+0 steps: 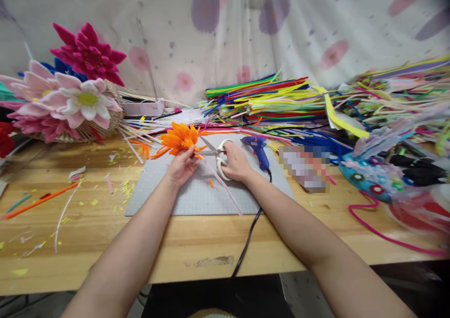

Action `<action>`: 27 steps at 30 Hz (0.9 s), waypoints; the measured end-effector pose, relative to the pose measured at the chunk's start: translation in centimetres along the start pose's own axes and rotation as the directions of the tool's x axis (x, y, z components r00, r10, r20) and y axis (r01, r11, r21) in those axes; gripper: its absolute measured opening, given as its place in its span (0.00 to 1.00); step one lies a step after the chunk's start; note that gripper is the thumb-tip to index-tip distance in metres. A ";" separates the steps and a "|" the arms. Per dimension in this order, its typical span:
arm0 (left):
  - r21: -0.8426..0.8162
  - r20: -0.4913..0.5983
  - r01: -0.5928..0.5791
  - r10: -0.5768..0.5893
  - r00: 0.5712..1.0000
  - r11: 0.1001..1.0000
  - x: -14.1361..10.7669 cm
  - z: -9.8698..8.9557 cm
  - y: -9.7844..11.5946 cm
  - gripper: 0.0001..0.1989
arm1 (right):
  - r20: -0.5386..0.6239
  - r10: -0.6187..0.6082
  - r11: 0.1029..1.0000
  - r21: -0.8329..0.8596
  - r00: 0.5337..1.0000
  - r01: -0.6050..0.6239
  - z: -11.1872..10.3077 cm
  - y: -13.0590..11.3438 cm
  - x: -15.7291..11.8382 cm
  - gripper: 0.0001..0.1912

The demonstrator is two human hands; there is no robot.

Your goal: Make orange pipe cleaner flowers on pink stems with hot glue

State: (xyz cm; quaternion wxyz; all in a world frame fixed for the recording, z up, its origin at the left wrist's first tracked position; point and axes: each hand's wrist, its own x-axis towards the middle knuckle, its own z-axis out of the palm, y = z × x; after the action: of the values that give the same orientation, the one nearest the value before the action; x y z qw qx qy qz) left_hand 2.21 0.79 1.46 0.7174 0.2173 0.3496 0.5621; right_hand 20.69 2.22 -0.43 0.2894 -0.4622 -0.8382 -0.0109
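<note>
An orange pipe-cleaner flower [180, 137] is held at its base by my left hand [183, 166], fingers pinched together. A thin pale pink stem [225, 190] runs from under the flower down to the right over the grey cutting mat [161, 201]. My right hand [237, 161] grips white-handled scissors [221, 145], fingers in the loops. Their blades are parted and point left, close beside the flower's orange ends near my left fingertips. Whether the blades touch anything I cannot tell. A small orange scrap [211, 183] lies on the mat.
A blue glue gun [258, 150] lies right of my right hand, its black cord [249, 240] crossing the table edge. Bundles of coloured pipe cleaners [267, 100] fill the back. Finished flowers [86, 98] stand in a basket at left. Yellow scraps [127, 188] litter the wooden table [98, 233].
</note>
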 end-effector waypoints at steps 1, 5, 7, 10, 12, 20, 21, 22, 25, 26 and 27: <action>-0.009 0.006 0.005 -0.005 1.000 1.000 0.0 0.0 0.1 0.03 | 0.016 -0.020 1.000 0.004 1.000 0.020 0.0 -0.1 0.0 0.13; 0.019 0.048 0.045 -0.046 0.998 0.999 -0.1 0.2 -0.1 0.04 | 0.035 -0.049 0.999 -0.002 0.998 0.049 0.0 -0.5 0.1 0.14; 0.031 0.059 0.052 -0.054 0.997 0.998 -0.1 0.2 -0.2 0.05 | 0.036 -0.062 0.998 -0.008 0.997 0.062 0.0 -0.5 0.1 0.14; 0.033 0.058 0.054 -0.056 0.997 0.998 -0.1 0.3 -0.4 0.05 | 0.024 -0.083 0.996 -0.015 0.996 0.083 0.2 -0.6 0.1 0.14; 0.042 0.052 0.067 -0.069 0.996 0.997 -0.2 0.4 -0.5 0.06 | -0.004 -0.076 0.997 -0.028 0.997 0.076 0.3 -0.7 0.1 0.14; 0.023 0.039 0.101 -0.102 0.994 0.995 -0.1 0.3 -0.8 0.09 | -0.048 -0.030 0.997 -0.077 0.998 0.027 0.6 -1.0 0.2 0.13; 0.021 0.039 0.094 -0.094 0.995 0.995 -0.1 0.3 -0.8 0.09 | -0.051 -0.027 0.997 -0.079 0.998 0.023 0.6 -0.9 0.2 0.13; 0.022 0.036 0.090 -0.091 0.995 0.996 -0.1 0.3 -0.8 0.09 | -0.052 -0.023 0.997 -0.080 0.998 0.019 0.6 -0.9 0.2 0.13; 0.043 0.021 0.097 -0.098 0.995 0.994 -0.1 0.3 -0.9 0.09 | -0.032 0.007 0.997 -0.077 0.999 -0.010 0.6 -0.9 0.2 0.12; 0.054 0.022 0.100 -0.101 0.995 0.994 -0.1 0.3 -0.9 0.08 | -0.019 0.024 0.997 -0.074 1.000 -0.025 0.6 -1.0 0.1 0.11; 0.061 0.023 0.098 -0.100 0.995 0.993 -0.1 0.4 -0.9 0.08 | -0.006 0.043 0.997 -0.070 0.999 -0.043 0.5 -1.0 0.1 0.11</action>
State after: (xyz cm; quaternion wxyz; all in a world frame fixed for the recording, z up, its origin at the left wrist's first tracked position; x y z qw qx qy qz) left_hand 3.03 0.47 1.14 0.7421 0.2285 0.3673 0.5120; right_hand 19.58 1.86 -0.54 0.2752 -0.4898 -0.8265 -0.0350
